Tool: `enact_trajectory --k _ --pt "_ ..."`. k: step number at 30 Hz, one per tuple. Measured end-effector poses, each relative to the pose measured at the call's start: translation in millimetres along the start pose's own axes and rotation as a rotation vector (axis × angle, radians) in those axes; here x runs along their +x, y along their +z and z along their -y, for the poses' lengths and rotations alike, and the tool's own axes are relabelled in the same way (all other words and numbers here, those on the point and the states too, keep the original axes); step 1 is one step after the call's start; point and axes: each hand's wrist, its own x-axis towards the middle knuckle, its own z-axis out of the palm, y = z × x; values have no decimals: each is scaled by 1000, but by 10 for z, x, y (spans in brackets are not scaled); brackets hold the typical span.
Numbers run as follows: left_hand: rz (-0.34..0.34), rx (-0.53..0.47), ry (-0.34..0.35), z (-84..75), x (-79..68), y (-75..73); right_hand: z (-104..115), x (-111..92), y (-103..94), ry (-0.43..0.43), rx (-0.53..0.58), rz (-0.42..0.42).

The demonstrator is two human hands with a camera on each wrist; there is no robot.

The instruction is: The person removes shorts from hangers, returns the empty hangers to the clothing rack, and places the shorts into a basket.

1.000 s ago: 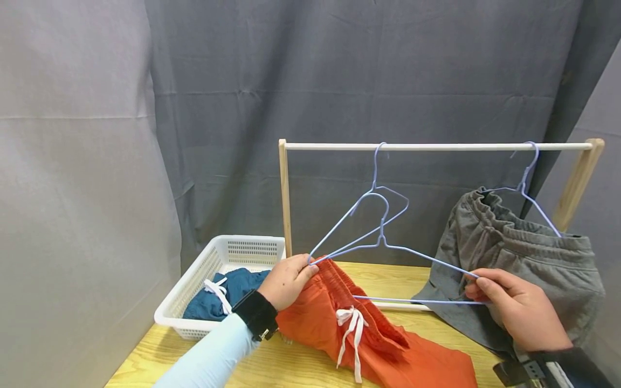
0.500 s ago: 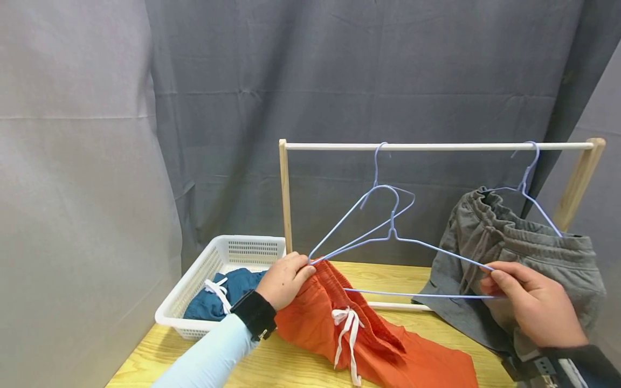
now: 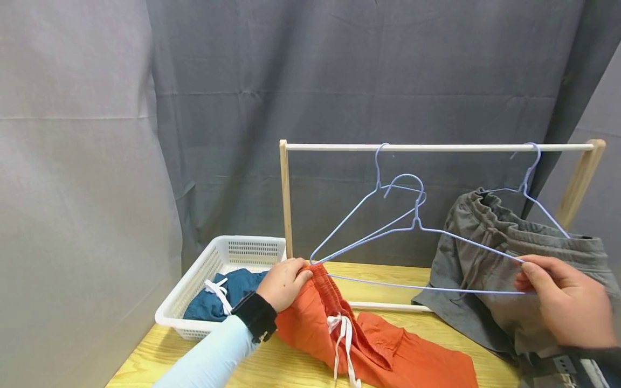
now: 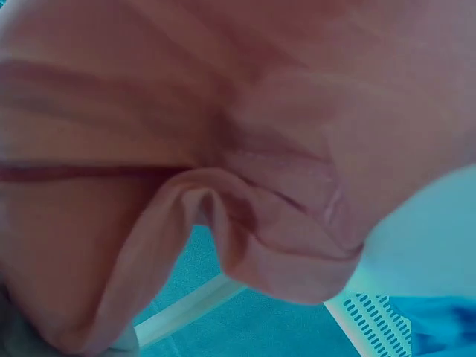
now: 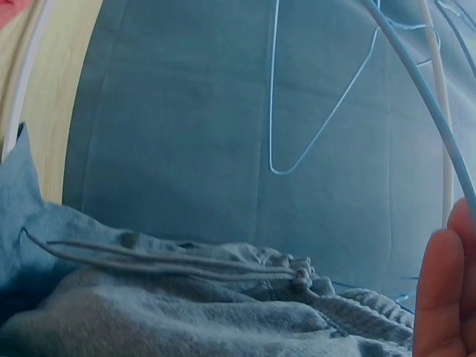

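Observation:
My left hand (image 3: pixel 286 285) grips the waistband of orange drawstring pants (image 3: pixel 310 323), which trail across the table to the right. In the left wrist view the pants' fabric (image 4: pixel 223 97) looks pinkish and fills most of the frame. At the right, my right hand (image 3: pixel 567 302) pinches one end of a light blue-purple wire hanger (image 3: pixel 468 237). That hanger's left end is hidden at the orange waistband, beside the left fingers. In the right wrist view, fingers (image 5: pixel 442 297) show at the edge, against the hanger's wire (image 5: pixel 424 82).
A wooden rack (image 3: pixel 330 147) stands behind. On it hang a second wire hanger (image 3: pixel 349 213), overlapping the held one, and grey pants (image 3: pixel 485 237) on a hanger, close behind the right hand. A white basket (image 3: pixel 194 280) at left holds a dark teal garment (image 3: pixel 242 288) with white drawstring.
My right hand has moved right, drawing the held hanger with it. The orange waistband and its drawstring have shifted slightly left. My left hand has barely moved.

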Motion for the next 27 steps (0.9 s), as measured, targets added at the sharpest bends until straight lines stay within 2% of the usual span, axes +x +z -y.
enact_trajectory --k 4,11,14,18,22,25,27 --pt "17 -9 -22 -10 -6 27 -3 17 -15 33 -6 -29" --pt "74 -51 -85 -22 -23 66 0 44 -29 33 -15 -56" --pt "92 -45 -84 -19 -33 69 20 47 -34 52 -27 -77" --pt "105 -1 -48 -3 -46 71 74 57 -23 92 -20 -150" --pt "133 10 -69 14 -56 88 119 69 5 144 -11 -235" --pt "155 11 -101 19 -60 102 126 85 17 121 6 -294" --pt "167 8 -120 19 -66 106 119 98 21 78 45 -327"
